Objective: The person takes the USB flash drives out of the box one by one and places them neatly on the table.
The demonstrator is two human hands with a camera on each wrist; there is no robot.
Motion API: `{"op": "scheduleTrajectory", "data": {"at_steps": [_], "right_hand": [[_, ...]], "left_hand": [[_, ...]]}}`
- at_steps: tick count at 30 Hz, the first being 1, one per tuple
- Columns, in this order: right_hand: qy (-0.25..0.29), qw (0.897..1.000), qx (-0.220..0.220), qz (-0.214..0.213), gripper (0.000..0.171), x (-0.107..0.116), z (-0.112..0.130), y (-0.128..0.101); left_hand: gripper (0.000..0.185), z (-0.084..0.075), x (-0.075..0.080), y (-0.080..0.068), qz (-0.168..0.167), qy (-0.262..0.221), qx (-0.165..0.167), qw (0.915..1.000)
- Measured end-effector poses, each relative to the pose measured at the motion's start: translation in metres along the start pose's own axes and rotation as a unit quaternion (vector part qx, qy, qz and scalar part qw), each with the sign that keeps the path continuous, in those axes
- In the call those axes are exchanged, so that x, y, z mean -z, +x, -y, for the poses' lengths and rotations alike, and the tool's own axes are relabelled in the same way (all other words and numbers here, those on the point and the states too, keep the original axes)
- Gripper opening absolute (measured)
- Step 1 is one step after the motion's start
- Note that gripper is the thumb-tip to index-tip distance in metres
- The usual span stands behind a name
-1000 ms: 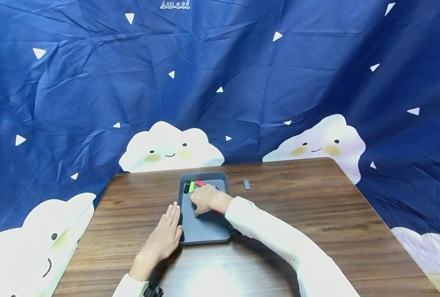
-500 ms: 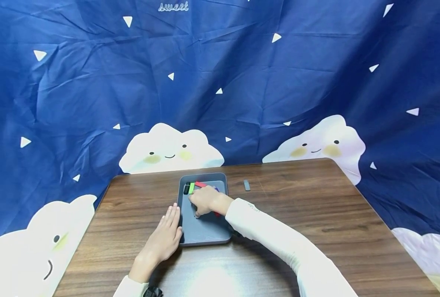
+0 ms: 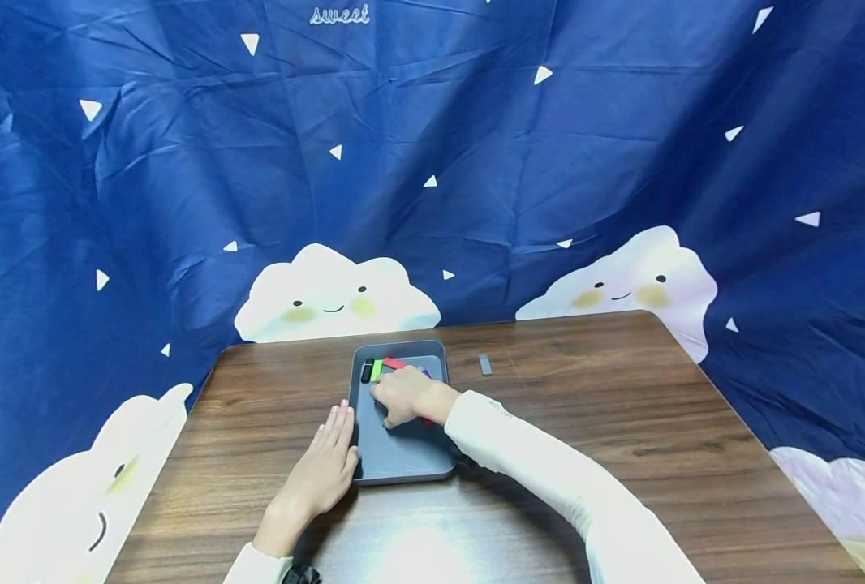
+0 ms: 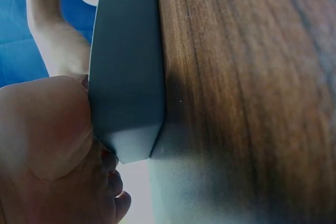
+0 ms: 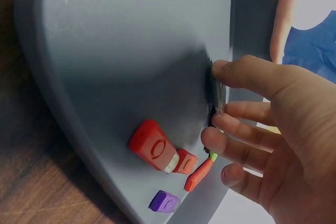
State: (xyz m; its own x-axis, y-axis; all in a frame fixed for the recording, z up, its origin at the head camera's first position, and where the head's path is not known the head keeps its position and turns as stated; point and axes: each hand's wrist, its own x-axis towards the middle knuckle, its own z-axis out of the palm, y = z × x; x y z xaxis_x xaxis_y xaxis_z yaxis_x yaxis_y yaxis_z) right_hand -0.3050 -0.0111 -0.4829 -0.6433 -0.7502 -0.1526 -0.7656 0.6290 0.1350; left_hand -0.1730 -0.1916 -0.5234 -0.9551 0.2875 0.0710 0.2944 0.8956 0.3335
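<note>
Grey tray (image 3: 406, 461), low-walled, lies on the wooden table (image 3: 586, 405) in front of you, its far edge close to the table's far edge. Your right hand (image 3: 403, 395) reaches over the tray's right edge, and its grip is narrow: thumb and fingertips pinch a slim stick (image 5: 218, 95), grey and partly hidden. That stick is inside the tray, nearer the left edge than the right; whether it touches the floor cannot be told.

Your left hand (image 3: 321, 470) lies with its fingers straight along the tray's left edge, against the outer wall toward the near left corner.

By the tray's far left corner you have a black stick (image 3: 367, 371) and a green stick (image 3: 377, 371) side by side, with a red stick (image 3: 393, 362) slanting just to their right along the far edge. Toward the far right corner lies a purple stick (image 5: 164, 201). A bigger red block (image 5: 152, 142) sits near the right edge, partly behind your wrist in the head view.

Outside the tray, past its right edge, a flat stick (image 3: 485, 364) lies on the table. Blue cloth (image 3: 476, 162) with white clouds (image 3: 337, 312) hangs behind.
</note>
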Motion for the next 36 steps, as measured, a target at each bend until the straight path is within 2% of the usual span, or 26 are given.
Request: {"op": "scheduleTrajectory", "data": {"at_steps": [9, 21, 25, 28, 32, 36], "right_hand": [[0.013, 1.000, -0.006, 0.013, 0.046, 0.002, -0.001, 0.001], [0.031, 0.999, 0.009, -0.001, 0.051, 0.005, -0.007, -0.002], [0.038, 0.999, 0.014, -0.005, 0.050, 0.006, -0.008, -0.002], [0.040, 0.999, 0.016, -0.004, 0.050, 0.007, -0.008, -0.003], [0.039, 0.999, 0.016, -0.003, 0.051, 0.009, -0.009, -0.004], [0.038, 0.999, 0.018, -0.006, 0.052, 0.012, -0.009, -0.006]], "left_hand": [[0.061, 0.001, -0.002, 0.000, -0.007, -0.001, -0.003, 1.0000], [0.061, 0.001, -0.006, -0.001, -0.006, 0.003, -0.004, 1.0000], [0.061, 0.005, -0.009, -0.001, -0.023, -0.012, -0.016, 0.9995], [0.062, 0.011, -0.015, 0.001, -0.031, -0.005, -0.022, 0.9993], [0.062, 0.016, -0.020, 0.002, -0.032, 0.016, -0.022, 0.9991], [0.062, 0.015, -0.020, 0.002, -0.032, 0.012, -0.023, 0.9991]]}}
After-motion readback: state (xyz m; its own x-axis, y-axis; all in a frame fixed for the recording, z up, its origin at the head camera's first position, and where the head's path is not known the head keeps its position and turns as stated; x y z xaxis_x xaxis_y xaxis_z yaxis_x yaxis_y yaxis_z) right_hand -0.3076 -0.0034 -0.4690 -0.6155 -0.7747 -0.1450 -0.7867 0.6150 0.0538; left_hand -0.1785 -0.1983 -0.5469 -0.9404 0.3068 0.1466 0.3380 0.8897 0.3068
